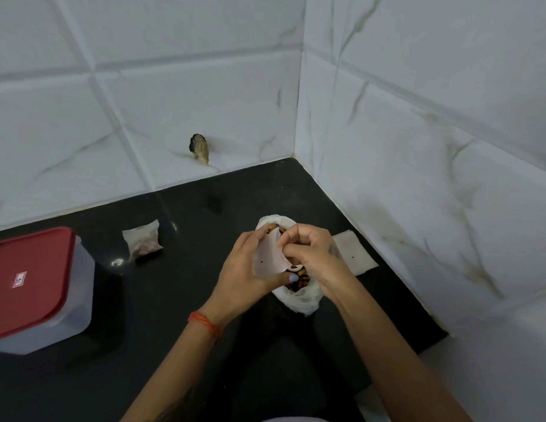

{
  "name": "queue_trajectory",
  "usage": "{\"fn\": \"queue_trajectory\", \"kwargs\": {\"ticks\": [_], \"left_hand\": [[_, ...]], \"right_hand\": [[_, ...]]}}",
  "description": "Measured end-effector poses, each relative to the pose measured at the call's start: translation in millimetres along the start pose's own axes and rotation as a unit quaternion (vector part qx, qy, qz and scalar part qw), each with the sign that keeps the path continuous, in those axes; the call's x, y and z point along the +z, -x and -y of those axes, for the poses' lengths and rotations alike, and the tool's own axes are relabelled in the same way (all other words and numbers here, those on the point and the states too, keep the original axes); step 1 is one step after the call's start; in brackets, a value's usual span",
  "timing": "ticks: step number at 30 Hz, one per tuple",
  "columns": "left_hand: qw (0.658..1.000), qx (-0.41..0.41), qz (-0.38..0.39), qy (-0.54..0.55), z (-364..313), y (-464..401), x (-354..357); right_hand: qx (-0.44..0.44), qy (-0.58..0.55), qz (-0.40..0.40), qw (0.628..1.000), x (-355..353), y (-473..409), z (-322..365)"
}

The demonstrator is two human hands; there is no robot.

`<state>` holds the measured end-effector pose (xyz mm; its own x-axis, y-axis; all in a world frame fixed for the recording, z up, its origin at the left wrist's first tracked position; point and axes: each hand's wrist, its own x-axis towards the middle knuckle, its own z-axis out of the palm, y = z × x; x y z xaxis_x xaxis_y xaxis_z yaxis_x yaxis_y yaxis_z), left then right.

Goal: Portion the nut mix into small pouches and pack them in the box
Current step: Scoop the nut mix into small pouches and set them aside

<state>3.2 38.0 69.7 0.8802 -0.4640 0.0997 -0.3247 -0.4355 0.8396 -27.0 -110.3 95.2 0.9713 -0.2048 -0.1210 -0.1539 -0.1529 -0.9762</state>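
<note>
My left hand (244,269) holds a small translucent white pouch (270,257) from its left side. My right hand (308,252) pinches the same pouch at its upper right edge, fingers curled. Both hands hover over an open white plastic bag of nut mix (299,296), whose brown nuts show just below the pouch. A filled pouch (142,242) lies on the black counter to the left. The box (37,290), clear plastic with a red lid on it, stands at the far left.
A stack of flat empty pouches (355,254) lies right of the bag, close to the tiled side wall (433,178). A hole with a dark stub (199,147) is in the back wall. The black counter (174,315) ends at a corner behind the bag.
</note>
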Motion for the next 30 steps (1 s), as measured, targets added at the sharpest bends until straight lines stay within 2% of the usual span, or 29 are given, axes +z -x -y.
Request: {"fn": "queue_trajectory", "kwargs": {"ticks": [5, 8, 12, 16, 20, 24, 26, 28, 30], "left_hand": [[0.995, 0.071, -0.039, -0.049, 8.6, -4.6, 0.0], [0.994, 0.087, -0.05, -0.04, 12.2, -6.9, 1.0], [0.993, 0.095, -0.063, -0.019, 12.7, -8.3, 2.3], [0.998, 0.066, -0.019, 0.005, 13.6, -8.1, -2.3], [0.998, 0.034, 0.031, 0.053, 19.1, -9.6, -7.4], [0.996, 0.037, 0.025, 0.078, 21.1, -7.7, -8.0], [0.996, 0.022, 0.009, 0.082, 24.8, -6.0, -7.4], [0.996, -0.006, -0.012, 0.084, 30.9, -4.0, -5.9], [0.996, -0.037, -0.032, 0.08, 36.7, -2.0, -2.7]], "right_hand": [[-0.08, 0.193, 0.001, 0.978, 0.6, -4.4, -2.5], [-0.099, 0.203, 0.022, 0.974, -0.3, -5.7, -1.4], [-0.142, 0.272, 0.034, 0.951, 2.0, -4.5, 1.5], [-0.181, 0.271, 0.021, 0.945, 3.3, -2.9, 1.1], [-0.159, 0.276, 0.03, 0.947, 1.3, -3.2, -0.1], [-0.139, 0.217, 0.032, 0.966, -4.3, -2.8, 2.9], [-0.117, 0.197, -0.01, 0.973, -14.9, -6.2, 0.1], [-0.088, 0.232, -0.067, 0.966, -27.8, -10.5, -9.8], [-0.037, 0.321, -0.079, 0.943, -36.8, -14.1, -24.0]]}}
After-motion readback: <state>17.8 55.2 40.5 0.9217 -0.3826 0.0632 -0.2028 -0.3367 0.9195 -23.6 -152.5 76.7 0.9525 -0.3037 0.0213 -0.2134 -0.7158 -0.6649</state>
